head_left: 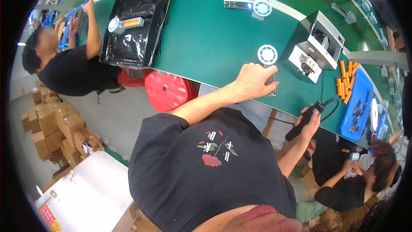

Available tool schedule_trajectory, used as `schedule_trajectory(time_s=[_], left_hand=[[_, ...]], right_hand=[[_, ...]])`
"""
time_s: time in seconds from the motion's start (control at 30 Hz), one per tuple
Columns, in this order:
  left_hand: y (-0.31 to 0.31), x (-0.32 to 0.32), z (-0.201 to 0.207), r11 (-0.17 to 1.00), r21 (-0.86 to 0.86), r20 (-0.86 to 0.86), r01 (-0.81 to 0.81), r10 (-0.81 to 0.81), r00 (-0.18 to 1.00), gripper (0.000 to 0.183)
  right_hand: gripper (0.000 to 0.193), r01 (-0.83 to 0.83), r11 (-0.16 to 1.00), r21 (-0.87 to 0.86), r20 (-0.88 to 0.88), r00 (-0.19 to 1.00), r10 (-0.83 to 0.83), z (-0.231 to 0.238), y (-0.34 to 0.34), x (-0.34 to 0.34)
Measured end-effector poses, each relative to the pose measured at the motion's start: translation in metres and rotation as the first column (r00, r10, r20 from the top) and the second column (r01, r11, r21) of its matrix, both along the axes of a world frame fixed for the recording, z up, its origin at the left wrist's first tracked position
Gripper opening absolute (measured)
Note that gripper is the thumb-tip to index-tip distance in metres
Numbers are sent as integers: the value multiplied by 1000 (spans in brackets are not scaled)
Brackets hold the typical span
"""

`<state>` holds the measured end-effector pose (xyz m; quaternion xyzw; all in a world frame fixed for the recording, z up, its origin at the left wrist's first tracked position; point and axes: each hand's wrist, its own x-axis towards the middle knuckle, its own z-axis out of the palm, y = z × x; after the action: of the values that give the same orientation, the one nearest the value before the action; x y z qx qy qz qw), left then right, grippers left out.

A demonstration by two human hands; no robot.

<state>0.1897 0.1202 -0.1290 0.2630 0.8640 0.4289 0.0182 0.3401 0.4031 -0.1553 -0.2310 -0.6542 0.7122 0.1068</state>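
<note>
The handheld fan (267, 54), head at twelve o'clock, lies under left fingers (262, 72), grip unclear; right fingers (315, 119) clamp a black corded tool (301, 127).

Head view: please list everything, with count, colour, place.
Workbench: one, green, centre
Fans: four or more, pale, upper half
Package: one, black, upper left
Machine: one, black and white, right
Cylinders: several, orange, right
Tray: one, blue, right
Stool: one or more, red, left
Boxes: many, brown, left
Tabletop: one, white, lower left
Other people: two or more, black clothes, sides
Tool: one, black, right
Left hand: one, bare, on fan
Right hand: one, bare, around tool
</note>
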Motion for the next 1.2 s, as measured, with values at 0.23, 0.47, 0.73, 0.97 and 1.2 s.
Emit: schedule_trajectory(time_s=[0.23, 0.47, 0.73, 0.97, 1.2], left_hand=[[-7, -113, 99, 995, -87, -136, 57, -69, 988, 31], [85, -333, 87, 828, -560, -215, 19, -167, 962, 26], [64, -484, -38, 781, -603, -400, -165, -117, 909, 13], [39, -424, 12, 782, -403, -595, -476, 171, 785, 47], [-104, -409, 26, 281, -671, -323, -686, 722, 611, 112]], right_hand=[[33, 100, 995, 30, -21, 995, -99, 0, 5, -17], [35, 97, 995, 26, -22, 995, -97, 10, 12, -13], [27, 116, 993, -28, 1, 993, -116, 18, 6, -27], [28, 155, 988, -15, 49, 987, -154, 18, 8, -22], [39, 81, 997, 8, 50, 995, -81, 8, 8, -27]])
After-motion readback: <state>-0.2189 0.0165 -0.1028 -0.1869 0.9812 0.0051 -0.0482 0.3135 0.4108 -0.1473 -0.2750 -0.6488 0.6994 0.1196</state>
